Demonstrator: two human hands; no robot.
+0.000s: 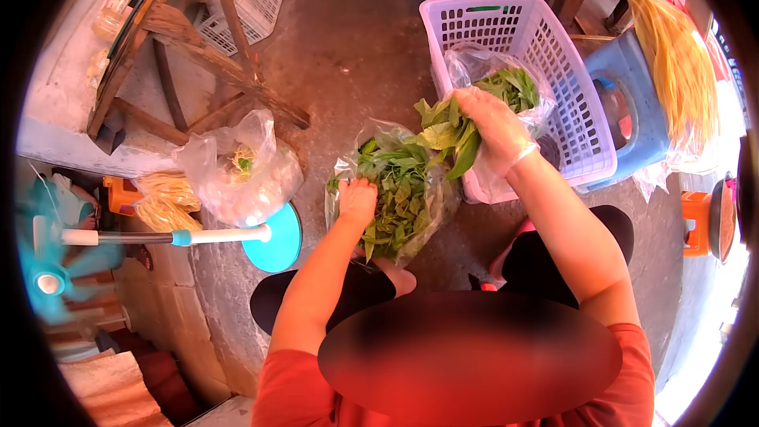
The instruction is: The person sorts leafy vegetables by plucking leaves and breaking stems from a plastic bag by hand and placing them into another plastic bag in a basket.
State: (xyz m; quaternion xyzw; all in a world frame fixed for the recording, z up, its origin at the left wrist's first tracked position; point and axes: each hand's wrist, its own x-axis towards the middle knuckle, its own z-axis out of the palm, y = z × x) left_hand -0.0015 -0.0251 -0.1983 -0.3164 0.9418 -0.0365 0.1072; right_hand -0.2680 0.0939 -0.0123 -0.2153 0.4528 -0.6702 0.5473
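My right hand (496, 133) is closed around a bunch of leafy greens (447, 130), held between two bags. Its wrist carries a pale band. Under and left of the bunch, a clear plastic bag (431, 217) stands on the floor, full of loose green leaves (391, 194). My left hand (358, 201) is at this bag's left side, with curled fingers that seem to grip its edge; the fingertips are partly hidden among leaves. Beyond my right hand, a second clear bag (474, 63) with more greens (512, 88) sits inside a pale purple plastic basket (585, 83).
To the left stand a tied-open plastic bag (237, 166), a fan (49, 281) with a turquoise base (273, 239), and a wooden frame (198, 51). A blue stool (636, 103) bearing yellow strands (672, 55) stands right of the basket. A white crate (257, 0) is behind.
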